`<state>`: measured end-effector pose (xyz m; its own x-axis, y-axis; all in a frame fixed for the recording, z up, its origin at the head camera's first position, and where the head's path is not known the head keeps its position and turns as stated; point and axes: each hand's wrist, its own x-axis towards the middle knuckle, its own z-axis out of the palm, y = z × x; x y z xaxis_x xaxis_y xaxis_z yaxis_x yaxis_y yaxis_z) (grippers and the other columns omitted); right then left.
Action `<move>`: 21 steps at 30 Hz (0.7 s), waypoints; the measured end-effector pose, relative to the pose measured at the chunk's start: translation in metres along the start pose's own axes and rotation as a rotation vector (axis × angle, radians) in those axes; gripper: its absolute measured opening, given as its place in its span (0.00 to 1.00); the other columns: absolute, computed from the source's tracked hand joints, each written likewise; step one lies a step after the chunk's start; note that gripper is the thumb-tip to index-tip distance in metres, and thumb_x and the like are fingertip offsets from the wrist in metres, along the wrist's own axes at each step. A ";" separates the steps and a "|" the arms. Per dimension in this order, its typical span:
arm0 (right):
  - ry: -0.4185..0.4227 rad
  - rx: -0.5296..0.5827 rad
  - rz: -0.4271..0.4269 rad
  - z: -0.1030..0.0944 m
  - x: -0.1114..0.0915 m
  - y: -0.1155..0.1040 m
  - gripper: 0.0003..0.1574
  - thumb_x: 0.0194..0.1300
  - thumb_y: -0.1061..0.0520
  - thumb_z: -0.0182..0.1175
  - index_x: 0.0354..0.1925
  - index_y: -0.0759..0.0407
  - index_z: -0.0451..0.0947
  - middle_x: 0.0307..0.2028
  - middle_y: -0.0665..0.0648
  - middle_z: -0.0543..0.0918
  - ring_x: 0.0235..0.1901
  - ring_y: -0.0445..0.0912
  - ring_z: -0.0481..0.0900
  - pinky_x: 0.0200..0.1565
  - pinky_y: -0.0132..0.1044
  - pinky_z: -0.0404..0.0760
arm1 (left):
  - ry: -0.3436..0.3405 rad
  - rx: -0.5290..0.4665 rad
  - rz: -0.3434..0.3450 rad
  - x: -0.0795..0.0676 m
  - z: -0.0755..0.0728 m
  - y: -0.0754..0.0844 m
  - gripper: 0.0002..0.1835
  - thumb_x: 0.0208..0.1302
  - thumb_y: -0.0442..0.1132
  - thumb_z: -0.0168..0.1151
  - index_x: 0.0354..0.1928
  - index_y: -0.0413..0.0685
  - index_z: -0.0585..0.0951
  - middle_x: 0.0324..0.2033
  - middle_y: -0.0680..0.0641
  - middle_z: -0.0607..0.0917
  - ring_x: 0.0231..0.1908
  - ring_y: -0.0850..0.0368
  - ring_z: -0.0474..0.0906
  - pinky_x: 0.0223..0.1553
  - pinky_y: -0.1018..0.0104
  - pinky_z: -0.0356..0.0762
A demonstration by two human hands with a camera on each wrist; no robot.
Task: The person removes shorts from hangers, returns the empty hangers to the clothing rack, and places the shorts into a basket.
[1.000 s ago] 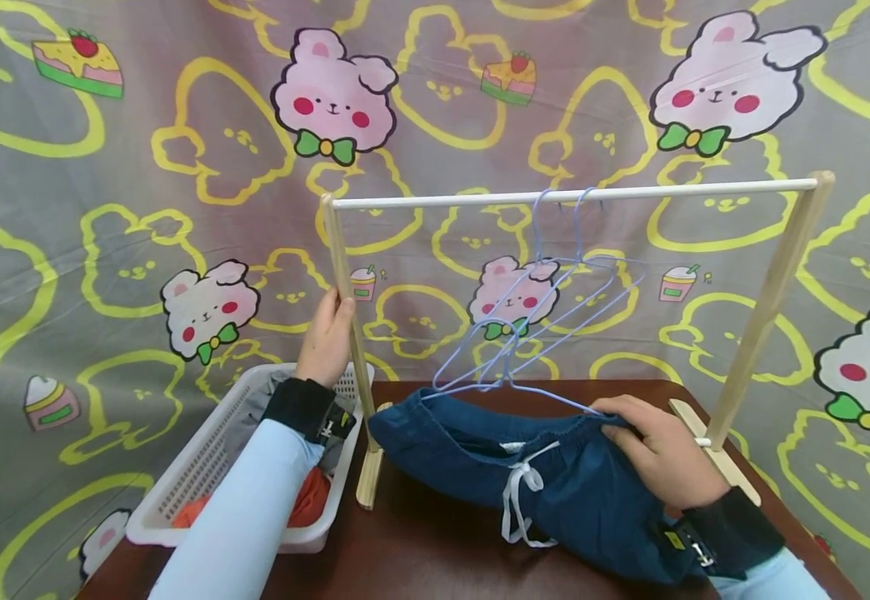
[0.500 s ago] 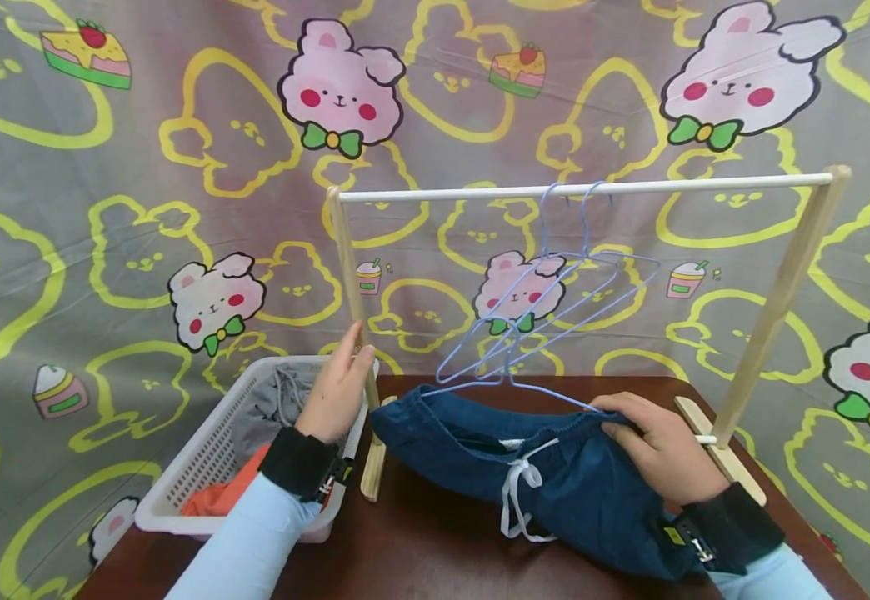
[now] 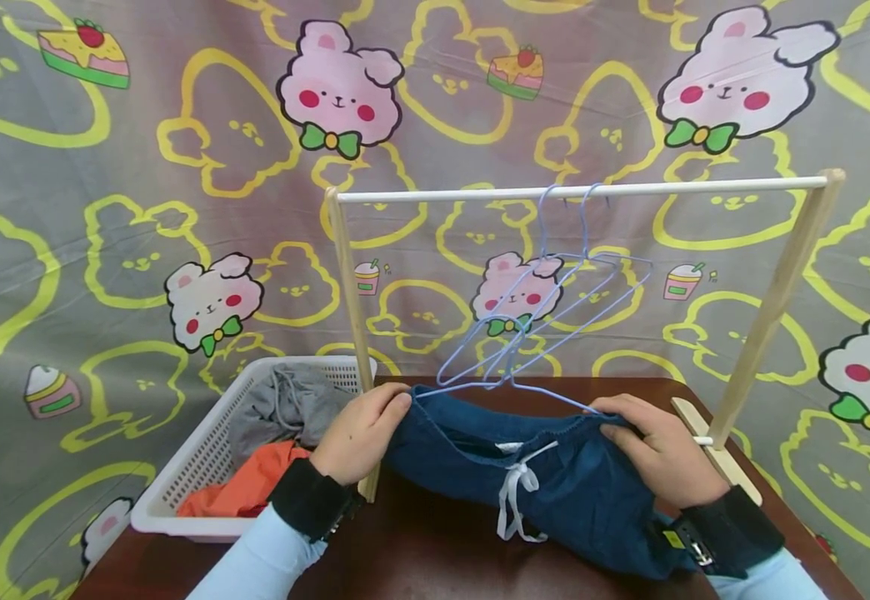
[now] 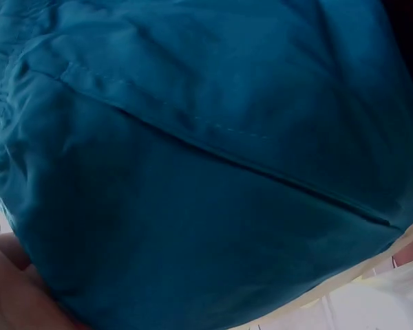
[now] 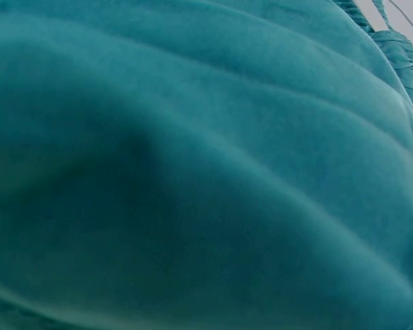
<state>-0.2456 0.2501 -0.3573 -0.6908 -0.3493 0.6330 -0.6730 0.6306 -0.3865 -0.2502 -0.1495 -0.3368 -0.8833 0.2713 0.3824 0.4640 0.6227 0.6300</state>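
Observation:
Dark blue shorts (image 3: 472, 475) with a white drawstring hang between both hands above the table, their waistband spread around the lower arms of a blue wire hanger (image 3: 510, 375). My left hand (image 3: 360, 433) pinches the waistband's left end near the hanger's tip. At the opposite end, my right hand (image 3: 663, 450) grips the waistband and the hanger's right tip. Blue cloth with a slanted pocket seam fills most of the left wrist view, with part of the left hand (image 4: 17, 289) at its lower left. Shorts fabric (image 5: 213, 165) covers nearly all of the right wrist view.
A wooden rack with a white rail (image 3: 435, 196) stands behind the shorts. Two more blue wire hangers (image 3: 583, 225) hang from it. At left, a white perforated basket (image 3: 172, 492) holds grey cloth (image 3: 285, 408) and orange cloth (image 3: 247, 483). Everything stands on a brown table (image 3: 435, 550).
My left hand has left the rack's left post, come down and right, and taken hold of the shorts' left waistband end. My right hand has kept its grip.

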 end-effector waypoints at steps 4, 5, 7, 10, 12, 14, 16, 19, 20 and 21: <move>0.007 0.002 -0.014 0.000 -0.001 0.001 0.23 0.69 0.70 0.61 0.54 0.47 0.81 0.46 0.42 0.82 0.46 0.38 0.79 0.48 0.24 0.73 | 0.004 0.046 0.019 -0.003 0.005 -0.001 0.16 0.81 0.53 0.46 0.49 0.55 0.80 0.40 0.58 0.80 0.43 0.59 0.77 0.48 0.56 0.75; 0.005 0.001 -0.015 0.000 -0.001 0.001 0.23 0.69 0.70 0.61 0.54 0.47 0.81 0.46 0.42 0.82 0.46 0.39 0.79 0.48 0.25 0.73 | 0.006 0.054 0.028 -0.003 0.006 0.000 0.15 0.81 0.53 0.45 0.45 0.56 0.79 0.36 0.58 0.78 0.39 0.60 0.76 0.45 0.58 0.75; 0.005 -0.005 -0.017 0.001 -0.001 0.001 0.23 0.69 0.70 0.61 0.54 0.47 0.81 0.46 0.42 0.82 0.46 0.39 0.79 0.48 0.25 0.74 | 0.009 0.068 0.049 -0.004 0.008 0.000 0.14 0.81 0.52 0.45 0.40 0.57 0.77 0.29 0.58 0.74 0.33 0.60 0.74 0.38 0.61 0.72; 0.004 -0.015 -0.019 0.003 -0.002 0.000 0.23 0.68 0.70 0.62 0.54 0.47 0.82 0.46 0.41 0.82 0.45 0.39 0.79 0.48 0.25 0.74 | 0.003 0.087 0.073 -0.005 0.010 0.002 0.15 0.82 0.52 0.44 0.35 0.58 0.74 0.25 0.57 0.70 0.29 0.60 0.72 0.32 0.63 0.69; 0.004 -0.023 -0.019 0.004 -0.003 -0.001 0.24 0.68 0.70 0.62 0.54 0.46 0.82 0.46 0.41 0.82 0.45 0.38 0.79 0.48 0.26 0.75 | 0.000 0.104 0.078 -0.005 0.012 0.004 0.15 0.82 0.52 0.44 0.35 0.58 0.73 0.24 0.57 0.70 0.29 0.61 0.72 0.32 0.63 0.70; 0.004 -0.031 -0.017 0.004 -0.003 -0.002 0.24 0.68 0.70 0.62 0.54 0.46 0.82 0.46 0.41 0.82 0.45 0.38 0.79 0.47 0.28 0.77 | -0.001 0.121 0.079 -0.005 0.013 0.006 0.15 0.81 0.52 0.44 0.36 0.57 0.73 0.25 0.57 0.71 0.29 0.61 0.72 0.32 0.63 0.70; 0.003 -0.041 -0.014 0.004 -0.003 -0.003 0.23 0.67 0.69 0.63 0.54 0.46 0.82 0.46 0.41 0.82 0.45 0.38 0.79 0.47 0.30 0.78 | 0.002 0.139 0.082 -0.005 0.014 0.008 0.14 0.81 0.52 0.45 0.36 0.57 0.74 0.26 0.57 0.71 0.30 0.60 0.72 0.33 0.62 0.71; 0.002 -0.052 -0.010 0.004 -0.002 -0.005 0.23 0.67 0.69 0.63 0.54 0.46 0.82 0.46 0.41 0.82 0.45 0.38 0.79 0.47 0.32 0.78 | 0.002 0.165 0.097 -0.003 0.017 0.011 0.14 0.81 0.52 0.45 0.37 0.56 0.74 0.25 0.57 0.72 0.31 0.59 0.72 0.33 0.60 0.71; 0.001 -0.056 -0.009 0.004 -0.002 -0.006 0.23 0.67 0.69 0.63 0.53 0.46 0.82 0.45 0.40 0.82 0.45 0.38 0.79 0.47 0.32 0.78 | 0.002 0.176 0.107 -0.002 0.017 0.012 0.15 0.81 0.52 0.45 0.37 0.56 0.74 0.25 0.57 0.71 0.31 0.59 0.72 0.33 0.60 0.71; 0.002 -0.058 -0.011 0.004 -0.001 -0.007 0.23 0.67 0.70 0.63 0.53 0.46 0.82 0.45 0.40 0.82 0.45 0.38 0.79 0.46 0.32 0.79 | 0.002 0.188 0.119 -0.002 0.018 0.014 0.15 0.81 0.52 0.45 0.37 0.56 0.74 0.24 0.57 0.71 0.32 0.58 0.71 0.33 0.60 0.70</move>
<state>-0.2410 0.2435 -0.3579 -0.6827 -0.3556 0.6383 -0.6645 0.6655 -0.3399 -0.2436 -0.1281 -0.3407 -0.8226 0.3499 0.4482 0.5444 0.7120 0.4434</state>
